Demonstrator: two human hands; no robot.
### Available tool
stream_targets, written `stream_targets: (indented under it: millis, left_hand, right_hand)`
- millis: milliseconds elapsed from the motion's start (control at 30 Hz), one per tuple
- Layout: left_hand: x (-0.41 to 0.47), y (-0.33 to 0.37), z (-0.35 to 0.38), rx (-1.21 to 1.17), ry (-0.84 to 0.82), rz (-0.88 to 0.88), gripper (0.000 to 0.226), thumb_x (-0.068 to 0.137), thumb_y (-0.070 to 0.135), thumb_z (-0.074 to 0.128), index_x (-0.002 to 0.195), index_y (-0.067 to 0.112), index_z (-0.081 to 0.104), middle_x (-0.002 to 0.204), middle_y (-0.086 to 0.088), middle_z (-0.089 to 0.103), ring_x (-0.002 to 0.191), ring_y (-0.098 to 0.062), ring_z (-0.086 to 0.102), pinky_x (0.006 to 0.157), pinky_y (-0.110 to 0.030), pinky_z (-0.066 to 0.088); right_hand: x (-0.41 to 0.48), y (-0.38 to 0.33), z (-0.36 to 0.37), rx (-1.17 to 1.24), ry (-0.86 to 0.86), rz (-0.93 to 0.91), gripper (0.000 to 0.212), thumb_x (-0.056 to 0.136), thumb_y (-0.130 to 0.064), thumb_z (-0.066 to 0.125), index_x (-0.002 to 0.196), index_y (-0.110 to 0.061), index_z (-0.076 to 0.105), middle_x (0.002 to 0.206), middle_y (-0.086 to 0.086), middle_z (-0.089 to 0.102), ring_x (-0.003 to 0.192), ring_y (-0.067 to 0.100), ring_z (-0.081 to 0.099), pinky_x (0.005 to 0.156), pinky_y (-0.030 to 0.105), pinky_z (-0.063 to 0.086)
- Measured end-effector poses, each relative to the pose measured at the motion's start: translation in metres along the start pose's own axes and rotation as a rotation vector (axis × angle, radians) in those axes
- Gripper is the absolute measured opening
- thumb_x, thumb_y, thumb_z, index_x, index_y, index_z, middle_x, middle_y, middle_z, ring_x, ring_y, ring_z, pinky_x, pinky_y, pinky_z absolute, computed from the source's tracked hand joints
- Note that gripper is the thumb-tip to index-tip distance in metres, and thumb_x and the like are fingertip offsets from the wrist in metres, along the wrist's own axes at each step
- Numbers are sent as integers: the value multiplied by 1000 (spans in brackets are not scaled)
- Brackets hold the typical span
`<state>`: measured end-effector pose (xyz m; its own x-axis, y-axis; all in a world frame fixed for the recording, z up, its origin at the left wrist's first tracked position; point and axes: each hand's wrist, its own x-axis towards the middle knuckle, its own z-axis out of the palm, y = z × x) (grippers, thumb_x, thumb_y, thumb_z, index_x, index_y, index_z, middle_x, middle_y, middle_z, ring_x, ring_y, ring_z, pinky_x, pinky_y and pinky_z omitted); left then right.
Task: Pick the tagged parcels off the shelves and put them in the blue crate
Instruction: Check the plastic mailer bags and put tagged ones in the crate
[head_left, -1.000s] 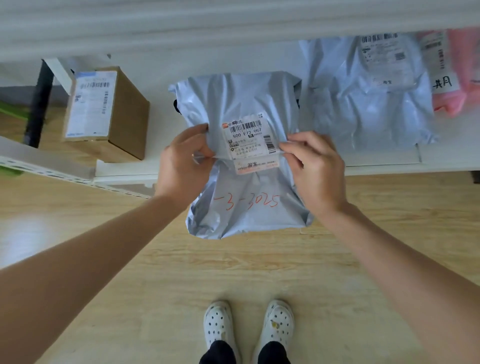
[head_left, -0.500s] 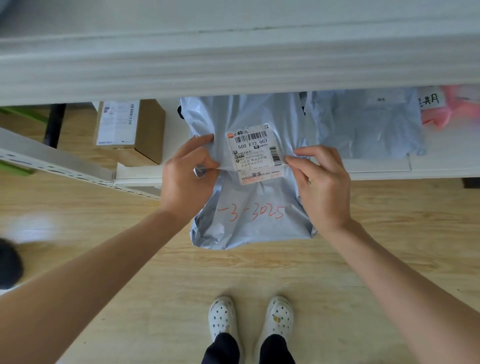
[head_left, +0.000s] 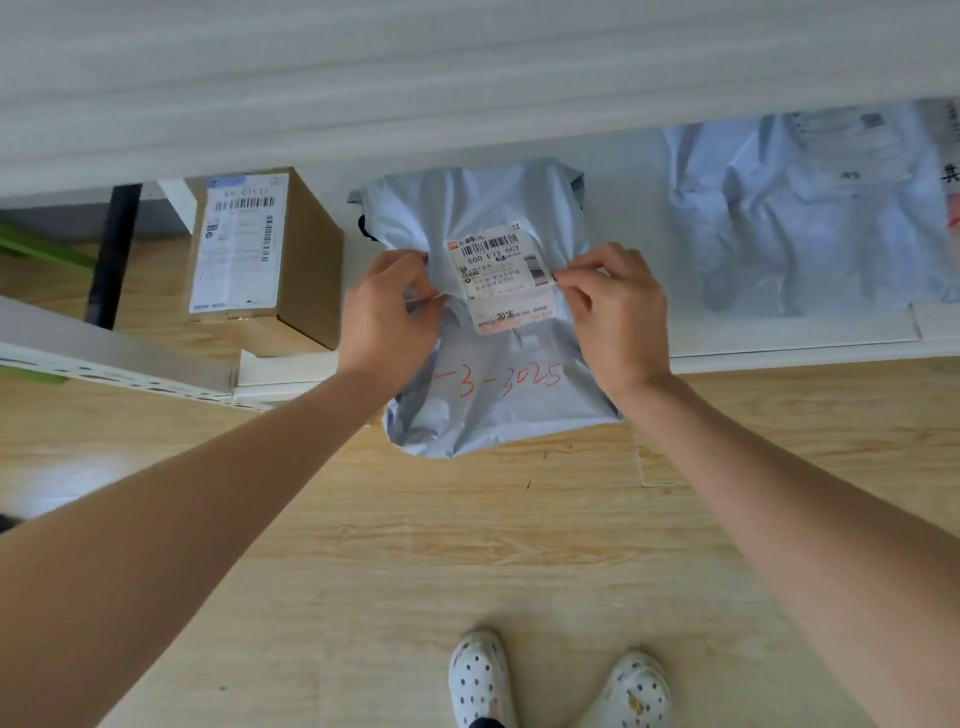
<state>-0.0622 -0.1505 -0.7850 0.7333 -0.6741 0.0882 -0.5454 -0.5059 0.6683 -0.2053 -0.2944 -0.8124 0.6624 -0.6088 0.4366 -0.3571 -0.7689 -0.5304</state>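
Crinkled glossy grey plastic parcel, matt paper label, brown cardboard box, wood-grain floor.

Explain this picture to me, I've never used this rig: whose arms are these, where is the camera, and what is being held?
No robot here: these are a person's bare arms. The one camera sits on their head, looking down, so you see their shoes and the wooden floor. The left hand and right hand each pinch the plastic of a grey parcel bag, either side of its white label. Its lower end hangs past the shelf edge. Also on the shelf: a cardboard box to the left, another grey bag to the right. The blue crate is not in view.
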Motion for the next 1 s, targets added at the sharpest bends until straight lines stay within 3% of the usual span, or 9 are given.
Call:
stream_targets:
  millis: [100, 233, 433, 633, 800, 900, 1000]
  left_hand:
    - [29, -7, 4, 91, 4, -31, 10, 83, 9, 67, 84, 2, 60, 106, -4, 63, 82, -18, 53, 68, -20, 40]
    - [70, -11, 2, 154, 20, -104, 5, 84, 11, 63, 83, 10, 58, 103, -7, 65, 87, -26, 58, 75, -32, 49]
    - [86, -9, 1, 182, 16, -214, 15, 92, 6, 53, 105, 8, 60, 110, -13, 62, 96, -25, 56, 72, -30, 41]
    - [66, 1, 0, 252, 38, -95, 46, 80, -11, 43, 122, 8, 49, 125, -13, 53, 106, -27, 53, 69, -28, 39]
    - [53, 31, 28, 210, 20, 109, 36, 87, 3, 54, 122, 6, 49, 132, -10, 51, 116, -29, 53, 78, -35, 50]
    - [47, 55, 53, 169, 3, 151, 35, 89, 10, 58, 123, 7, 52, 131, -10, 52, 112, -28, 54, 82, -27, 42]
    - [42, 86, 81, 130, -39, 160, 38, 89, 14, 59, 125, 7, 51, 133, -9, 51, 115, -26, 53, 85, -22, 37]
  right_hand:
    - [21, 2, 14, 0, -29, 0, 14, 70, 10, 66, 79, 2, 74, 79, 16, 65, 75, 36, 62, 58, 31, 49]
    - [55, -1, 31, -36, -97, 21, 16, 82, 6, 61, 94, 5, 72, 93, 18, 64, 91, 33, 59, 70, 30, 46]
    - [79, 0, 41, -28, -231, -5, 27, 91, 4, 50, 112, 3, 67, 110, 18, 60, 106, 29, 54, 75, 20, 31]
    - [73, 11, 19, -4, -368, -7, 37, 88, 1, 56, 125, -5, 58, 131, 6, 51, 111, 25, 56, 85, 30, 43]
    - [67, 42, -20, -48, -353, -11, 49, 87, -10, 63, 134, -12, 49, 138, 4, 44, 110, 25, 56, 83, 35, 46]
    - [62, 65, -44, -63, -300, 11, 49, 87, -13, 66, 134, -12, 50, 138, 4, 46, 102, 25, 58, 82, 37, 49]
    - [57, 90, -73, -77, -267, 27, 48, 87, -15, 67, 132, -11, 52, 137, 6, 48, 113, 25, 56, 85, 38, 50]
